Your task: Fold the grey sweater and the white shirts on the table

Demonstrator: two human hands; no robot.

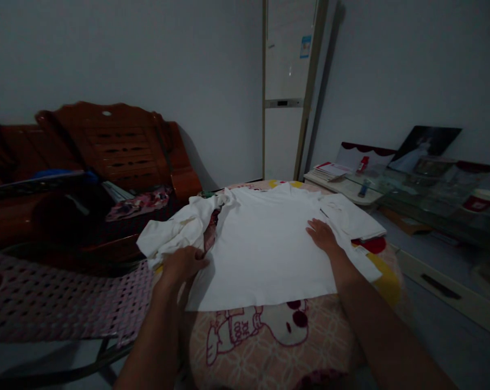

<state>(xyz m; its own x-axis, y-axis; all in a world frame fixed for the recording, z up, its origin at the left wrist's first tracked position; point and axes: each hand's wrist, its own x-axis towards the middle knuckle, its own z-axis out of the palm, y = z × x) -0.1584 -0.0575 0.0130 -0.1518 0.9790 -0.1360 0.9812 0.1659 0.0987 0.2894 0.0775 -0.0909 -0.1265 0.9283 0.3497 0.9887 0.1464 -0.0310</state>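
In the head view, a white shirt (265, 244) is lying flat on the cloth-covered desk (330, 336). At its nine o'clock, the left hand (187, 262) is resting with bent fingers; whether it is grasping the edge, one cannot tell. At three o'clock, the right hand (321, 234) is lying unclenched on top, probably steadying the fabric. A folded garment (352, 215) is sitting at two o'clock, presumably leaving the middle free.

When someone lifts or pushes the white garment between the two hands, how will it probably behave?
The white garment would probably hang limp, judging by its soft creases. It seems light, lying thin and flat. Pushed, its loose hem might bunch up.
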